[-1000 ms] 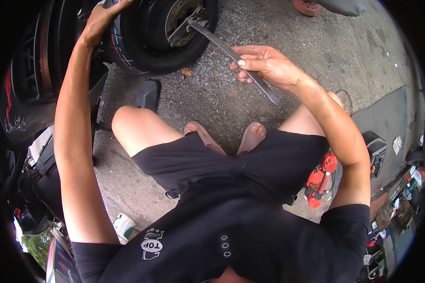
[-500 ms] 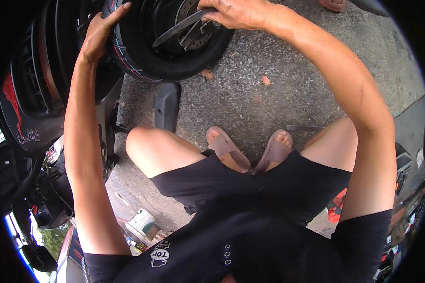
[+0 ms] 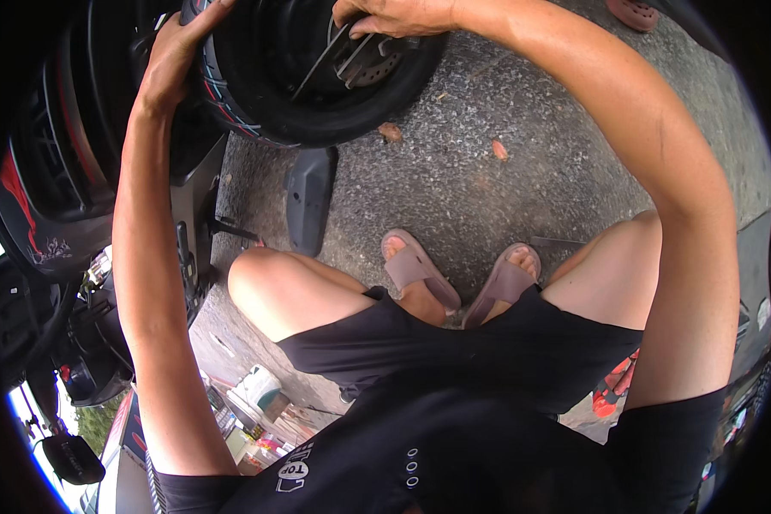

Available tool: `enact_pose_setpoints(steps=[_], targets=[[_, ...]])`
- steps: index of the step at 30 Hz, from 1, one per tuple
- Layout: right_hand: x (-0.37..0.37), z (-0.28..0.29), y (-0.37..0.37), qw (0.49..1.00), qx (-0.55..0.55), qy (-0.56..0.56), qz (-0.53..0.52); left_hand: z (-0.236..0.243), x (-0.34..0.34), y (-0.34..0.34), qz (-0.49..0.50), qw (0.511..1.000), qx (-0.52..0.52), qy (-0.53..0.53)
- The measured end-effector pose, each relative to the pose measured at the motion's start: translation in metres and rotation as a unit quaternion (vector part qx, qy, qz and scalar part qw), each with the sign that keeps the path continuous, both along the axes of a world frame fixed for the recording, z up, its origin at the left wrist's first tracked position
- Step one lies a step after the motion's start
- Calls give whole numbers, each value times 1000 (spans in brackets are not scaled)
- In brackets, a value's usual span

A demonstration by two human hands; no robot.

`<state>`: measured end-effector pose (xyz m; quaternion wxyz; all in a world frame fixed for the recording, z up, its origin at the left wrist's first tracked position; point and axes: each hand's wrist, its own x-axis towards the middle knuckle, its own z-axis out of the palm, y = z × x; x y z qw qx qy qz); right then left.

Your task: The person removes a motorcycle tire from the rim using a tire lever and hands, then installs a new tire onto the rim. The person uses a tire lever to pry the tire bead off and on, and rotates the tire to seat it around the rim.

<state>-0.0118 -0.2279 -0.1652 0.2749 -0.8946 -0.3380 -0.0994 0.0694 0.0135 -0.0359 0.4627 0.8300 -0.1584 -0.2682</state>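
Observation:
A motorcycle wheel with a black tyre [image 3: 317, 128] stands at the upper left, red and blue lines on its tread. My left hand [image 3: 173, 62] grips the tyre's left side, its thumb laid along the tread and its other fingers mostly hidden. In my right hand [image 3: 403, 15], at the wheel's hub side, is a flat metal tyre lever [image 3: 317, 68], seen nearly edge-on and slanting down over the wheel. Behind it show metal fittings and the brake disc [image 3: 377, 73]. The picture's upper edge cuts off part of both hands.
A dark motorcycle body [image 3: 68, 197] fills the left side. A black plastic cover [image 3: 310, 201] lies on the rough ground below the tyre. Another flat metal bar [image 3: 558, 242] lies by my right foot. Near my right thigh is a red object [image 3: 608, 394].
My right hand has shifted left and up, turning the tyre lever from showing its flat face to nearly edge-on. My left hand stays on the tyre. The view has shifted slightly.

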Motion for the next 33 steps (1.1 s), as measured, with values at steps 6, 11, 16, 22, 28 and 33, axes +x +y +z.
enact_pose_setpoints(steps=[6,11,16,22,28,33], targets=[[0,14,15,993,-88,70,-20,-3,4,3,-6,1000,-7,17],[-8,34,10,938,-269,185,116,-3,8,7,7,1000,3,11],[-7,8,10,873,40,473,108,-3,5,2,28,1000,6,-5],[-18,-8,24,879,12,475,47,-7,10,7,12,999,-17,-32],[-89,-25,67,818,175,547,-46,-11,17,13,30,999,-20,-28],[-123,-14,102,702,303,625,-156,-6,13,7,-24,997,-66,-14]])
